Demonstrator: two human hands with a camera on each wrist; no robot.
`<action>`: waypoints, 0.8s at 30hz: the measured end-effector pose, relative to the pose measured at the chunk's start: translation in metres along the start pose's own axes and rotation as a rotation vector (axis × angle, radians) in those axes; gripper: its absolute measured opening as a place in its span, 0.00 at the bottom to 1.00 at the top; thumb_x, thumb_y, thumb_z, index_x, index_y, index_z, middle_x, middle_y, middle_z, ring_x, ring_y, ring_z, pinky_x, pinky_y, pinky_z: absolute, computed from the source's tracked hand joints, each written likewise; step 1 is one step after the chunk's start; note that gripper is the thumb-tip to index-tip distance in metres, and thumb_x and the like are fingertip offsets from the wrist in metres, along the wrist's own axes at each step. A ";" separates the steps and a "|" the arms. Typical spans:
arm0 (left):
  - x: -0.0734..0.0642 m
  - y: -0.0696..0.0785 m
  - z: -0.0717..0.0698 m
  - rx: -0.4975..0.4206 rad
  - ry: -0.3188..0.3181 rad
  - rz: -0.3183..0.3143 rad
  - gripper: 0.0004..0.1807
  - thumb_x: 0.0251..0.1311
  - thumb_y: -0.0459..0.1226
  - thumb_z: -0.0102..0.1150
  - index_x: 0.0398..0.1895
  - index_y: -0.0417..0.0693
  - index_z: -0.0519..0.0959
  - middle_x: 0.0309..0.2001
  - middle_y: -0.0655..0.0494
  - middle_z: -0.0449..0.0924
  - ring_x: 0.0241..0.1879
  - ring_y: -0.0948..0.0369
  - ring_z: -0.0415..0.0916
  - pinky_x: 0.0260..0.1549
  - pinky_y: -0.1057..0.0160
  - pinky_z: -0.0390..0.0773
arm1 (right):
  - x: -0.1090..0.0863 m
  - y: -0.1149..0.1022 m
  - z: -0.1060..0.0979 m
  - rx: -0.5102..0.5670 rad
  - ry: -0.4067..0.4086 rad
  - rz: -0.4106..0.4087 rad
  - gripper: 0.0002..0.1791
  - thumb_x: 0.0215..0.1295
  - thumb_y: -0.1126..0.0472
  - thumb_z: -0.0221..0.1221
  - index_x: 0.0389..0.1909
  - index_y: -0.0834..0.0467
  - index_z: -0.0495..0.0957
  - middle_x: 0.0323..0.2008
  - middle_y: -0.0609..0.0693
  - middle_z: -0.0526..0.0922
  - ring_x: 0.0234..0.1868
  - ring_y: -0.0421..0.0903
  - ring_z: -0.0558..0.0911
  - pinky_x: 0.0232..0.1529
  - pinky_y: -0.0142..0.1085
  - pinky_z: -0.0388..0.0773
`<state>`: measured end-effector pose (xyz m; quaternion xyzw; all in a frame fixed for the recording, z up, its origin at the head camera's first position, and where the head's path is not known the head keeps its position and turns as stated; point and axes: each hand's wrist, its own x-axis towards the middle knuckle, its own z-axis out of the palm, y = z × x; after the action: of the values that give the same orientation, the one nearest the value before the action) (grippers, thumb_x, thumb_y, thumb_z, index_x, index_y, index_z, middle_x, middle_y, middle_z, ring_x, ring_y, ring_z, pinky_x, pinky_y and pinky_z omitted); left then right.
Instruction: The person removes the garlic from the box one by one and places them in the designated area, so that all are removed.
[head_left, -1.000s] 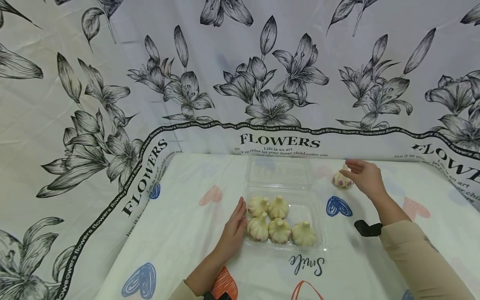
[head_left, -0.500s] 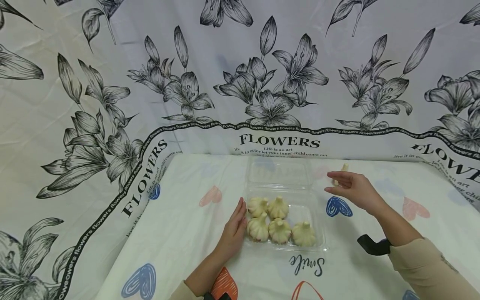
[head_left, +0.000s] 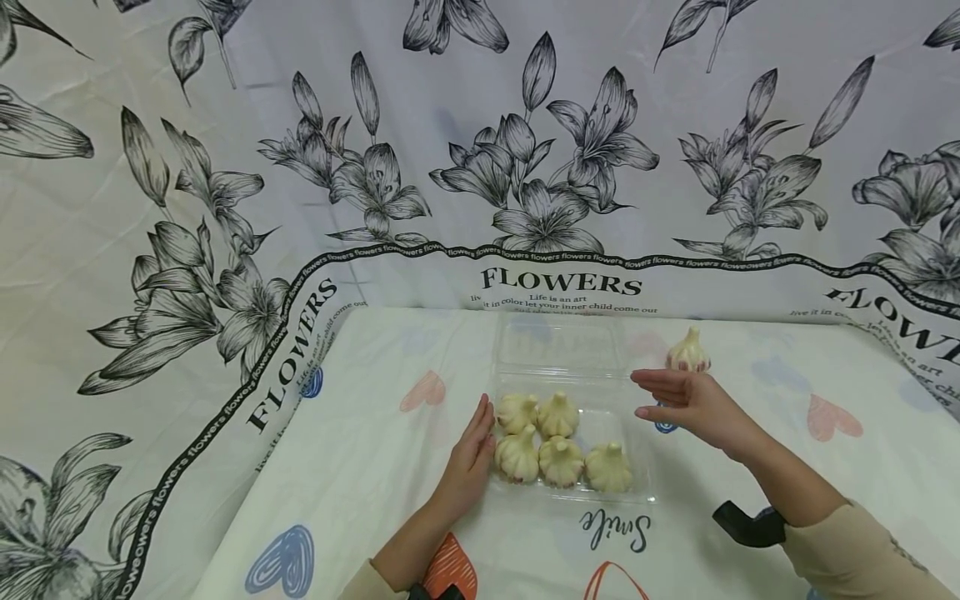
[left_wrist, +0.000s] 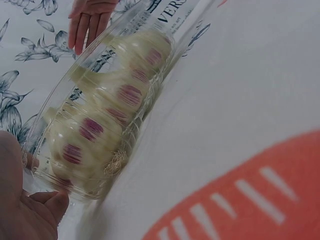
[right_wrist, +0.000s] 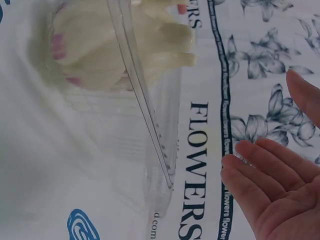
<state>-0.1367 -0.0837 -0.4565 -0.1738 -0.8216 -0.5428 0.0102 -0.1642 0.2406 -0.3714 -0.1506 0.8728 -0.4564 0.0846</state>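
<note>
A clear plastic clamshell box (head_left: pixel 641 467) lies on the table with its lid (head_left: pixel 558 346) folded back. Several garlic bulbs (head_left: pixel 560 461) sit inside, toward the left and front; the right rear part holds none. Along the box's left wall rests my left hand (head_left: pixel 467 467), fingers straight; the left wrist view shows its thumb (left_wrist: pixel 57 205) near the box's end. To the right of the box my right hand (head_left: pixel 693 408) hovers, fingers extended and holding nothing, palm showing in the right wrist view. Just behind it a single garlic bulb (head_left: pixel 688 350) stands on the table.
A white tablecloth (head_left: pixel 360 467) with printed hearts and the word Smile covers the table. Behind it hangs a flower-printed curtain (head_left: pixel 450 283). A black strap piece (head_left: pixel 750 525) sticks out from the right wrist by the sleeve.
My right hand has drawn away from the single garlic bulb, toward the box and nearer the front, leaving the bulb standing in view. My left hand stays at the box's side.
</note>
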 end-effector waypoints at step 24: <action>-0.001 0.006 0.000 -0.052 0.006 -0.005 0.25 0.69 0.26 0.37 0.67 0.24 0.51 0.73 0.37 0.42 0.72 0.46 0.43 0.68 0.57 0.48 | -0.006 0.003 0.044 0.182 -0.215 0.023 0.33 0.59 0.56 0.62 0.60 0.72 0.66 0.59 0.71 0.69 0.61 0.67 0.69 0.52 0.38 0.78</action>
<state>-0.1336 -0.0814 -0.4512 -0.1704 -0.8076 -0.5646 0.0067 -0.1466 0.2100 -0.3994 -0.1803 0.8155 -0.5137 0.1962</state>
